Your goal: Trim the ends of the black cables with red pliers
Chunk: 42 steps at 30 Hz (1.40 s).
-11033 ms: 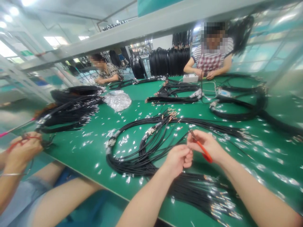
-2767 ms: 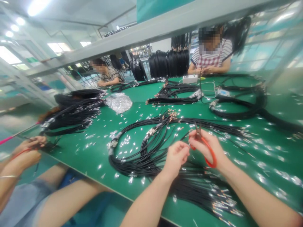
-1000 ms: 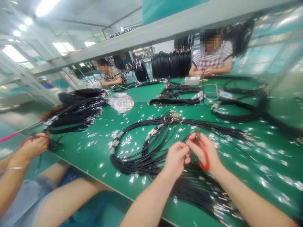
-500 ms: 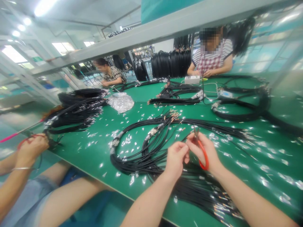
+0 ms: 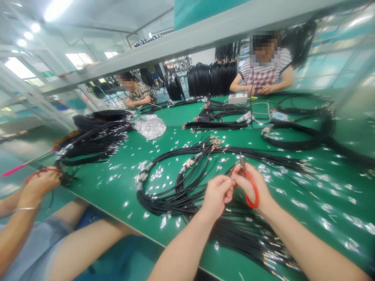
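Note:
My right hand [image 5: 261,185] is closed around small scissors [image 5: 256,192] with red handles, their short metal blades pointing up and away from me. Close beside it, my left hand [image 5: 216,197] is closed in a pinch, fingertips near the scissors' handle. Whatever sits in that pinch is too small or hidden to make out. Under and around both hands lies a looped bundle of thin black cables [image 5: 164,206], banded with clear wrap and ending in copper-coloured tips. More cable ends [image 5: 272,257] fan out below my right forearm.
White scraps lie scattered over the green table [image 5: 99,195]. A clear plastic bag [image 5: 150,127] and a black cable pile [image 5: 96,132] are at left. Beyond are further cable coils [image 5: 295,144] and a white box [image 5: 238,98]. A co-worker's hands [image 5: 43,181] work at far left; two people sit opposite.
My hands have shifted slightly, and more of the scissors' red handle shows between them. The person opposite at right has moved their hands and head a little to the right.

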Each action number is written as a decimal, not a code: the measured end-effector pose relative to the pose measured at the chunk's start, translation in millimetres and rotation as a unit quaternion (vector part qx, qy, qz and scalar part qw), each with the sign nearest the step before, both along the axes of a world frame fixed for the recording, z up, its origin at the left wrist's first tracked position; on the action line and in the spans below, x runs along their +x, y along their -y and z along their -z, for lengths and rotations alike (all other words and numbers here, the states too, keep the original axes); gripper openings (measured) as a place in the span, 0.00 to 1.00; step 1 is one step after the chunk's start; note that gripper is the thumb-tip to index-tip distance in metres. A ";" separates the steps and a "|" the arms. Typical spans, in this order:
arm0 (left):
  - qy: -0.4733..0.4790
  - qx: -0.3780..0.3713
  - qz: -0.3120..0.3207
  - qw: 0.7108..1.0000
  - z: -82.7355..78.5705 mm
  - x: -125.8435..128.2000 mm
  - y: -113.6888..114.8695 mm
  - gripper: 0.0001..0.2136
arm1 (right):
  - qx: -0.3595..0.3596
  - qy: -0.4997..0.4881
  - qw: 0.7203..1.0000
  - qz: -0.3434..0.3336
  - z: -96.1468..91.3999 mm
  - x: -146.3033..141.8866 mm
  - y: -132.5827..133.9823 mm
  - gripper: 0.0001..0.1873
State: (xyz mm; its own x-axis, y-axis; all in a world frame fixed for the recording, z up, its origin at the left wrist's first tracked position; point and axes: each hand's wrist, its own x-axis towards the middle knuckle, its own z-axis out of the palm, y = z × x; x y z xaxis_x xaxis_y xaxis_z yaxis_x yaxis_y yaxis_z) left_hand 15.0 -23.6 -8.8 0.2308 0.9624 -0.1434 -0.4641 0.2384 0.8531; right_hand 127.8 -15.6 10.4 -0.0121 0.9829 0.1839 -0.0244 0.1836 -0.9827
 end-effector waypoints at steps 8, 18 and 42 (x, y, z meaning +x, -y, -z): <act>0.048 0.012 -0.016 0.999 -6.1 -15.5 -8.2 0.12 | 0.142 0.331 0.933 -0.001 4.0 17.6 -0.3 0.06; 0.052 0.000 -0.007 0.999 -8.0 -13.1 -6.2 0.14 | 0.205 0.473 0.857 -0.011 11.5 19.1 -2.2 0.11; 0.109 0.027 0.048 0.993 -1.5 -16.5 -10.0 0.09 | 0.181 0.514 0.838 0.007 0.4 19.7 6.5 0.10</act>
State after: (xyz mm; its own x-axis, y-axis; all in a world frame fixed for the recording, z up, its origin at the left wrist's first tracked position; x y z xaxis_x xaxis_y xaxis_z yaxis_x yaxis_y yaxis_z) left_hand -1.5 -13.6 -7.3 0.3416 0.9394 -0.0292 -0.6163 0.2473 0.7477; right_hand 147.5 -22.1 10.0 -0.3357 0.8664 0.3697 0.8065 0.4672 -0.3624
